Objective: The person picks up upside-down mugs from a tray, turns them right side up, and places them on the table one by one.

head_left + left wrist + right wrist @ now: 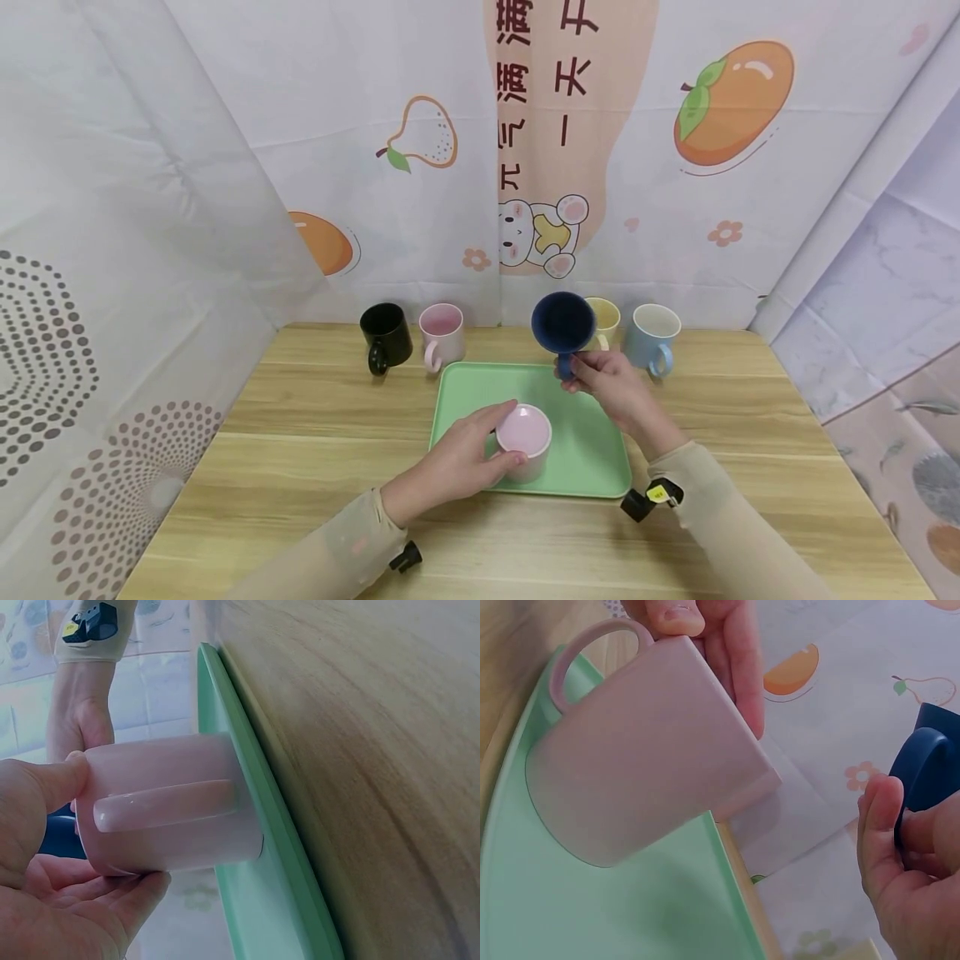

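A pale pink mug (524, 446) stands on the light green tray (592, 462), its base on the tray's near part. My left hand (465, 450) grips it near the rim, thumb on one side and fingers on the other. The left wrist view shows the mug's handle (169, 806) between thumb and fingers, untouched. Over the tray's far edge, my right hand (611, 385) pinches a dark blue mug (562, 323) by its handle (919, 761). That mug is held up, its mouth tipped toward the head camera; I see nothing inside.
Along the back edge of the wooden table (315, 442) stand a black mug (387, 333) and another pink mug (444, 337) on the left. A yellow mug (606, 318), partly hidden, and a light blue mug (651, 337) are right. A printed curtain (420, 217) hangs behind.
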A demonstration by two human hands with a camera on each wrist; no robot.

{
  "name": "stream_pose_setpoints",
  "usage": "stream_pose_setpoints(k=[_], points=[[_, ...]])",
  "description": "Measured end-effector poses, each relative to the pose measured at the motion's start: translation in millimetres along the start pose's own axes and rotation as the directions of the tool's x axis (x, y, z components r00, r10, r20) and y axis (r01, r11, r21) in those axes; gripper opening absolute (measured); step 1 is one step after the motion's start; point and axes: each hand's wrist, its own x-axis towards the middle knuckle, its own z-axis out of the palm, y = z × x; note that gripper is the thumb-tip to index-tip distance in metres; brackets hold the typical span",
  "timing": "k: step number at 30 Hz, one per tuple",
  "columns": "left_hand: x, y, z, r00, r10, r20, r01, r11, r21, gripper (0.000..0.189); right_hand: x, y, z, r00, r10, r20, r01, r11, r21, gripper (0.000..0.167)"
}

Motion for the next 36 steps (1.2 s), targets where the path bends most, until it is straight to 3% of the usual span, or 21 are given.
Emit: stream_pose_setpoints(k=[7, 14, 22, 25, 32, 36], points=[[3.2, -0.7, -3.7, 1.0, 0.0, 0.001, 0.0, 1.0, -0.009, 0.074, 1.7, 7, 6, 0.999, 0.018, 0.049, -0.019, 1.0, 0.005, 0.03], [12.8, 7.9, -17.0, 0.998, -0.061, 0.017, 0.062, 0.997, -0.04, 0.07, 4.8, 10, 12, 0.996, 0.026, 0.09, -0.029, 0.999, 0.036, 0.028], [34.7, 24.0, -26.4, 0.993, -0.018, -0.119, -0.006, 0.981, -0.192, 0.043, 10.0, 15, 17, 0.996, 0.039, 0.085, -0.047, 0.995, 0.088, 0.027], [43.2, 29.1, -25.5, 0.988, -0.058, -0.145, 0.016, 0.961, -0.276, 0.035, 11.6, 17, 20, 0.997, 0.059, 0.05, -0.064, 0.991, 0.113, 0.03], [58.5, 39.6, -18.0, 0.976, -0.142, -0.163, 0.052, 0.885, -0.462, 0.025, 10.8, 16, 29, 0.998, 0.064, 0.028, -0.067, 0.992, 0.111, 0.036], [64.1, 41.8, -13.2, 0.969, -0.205, -0.141, 0.087, 0.81, -0.58, 0.024, 10.4, 15, 31, 0.998, 0.053, 0.035, -0.057, 0.991, 0.121, 0.037]])
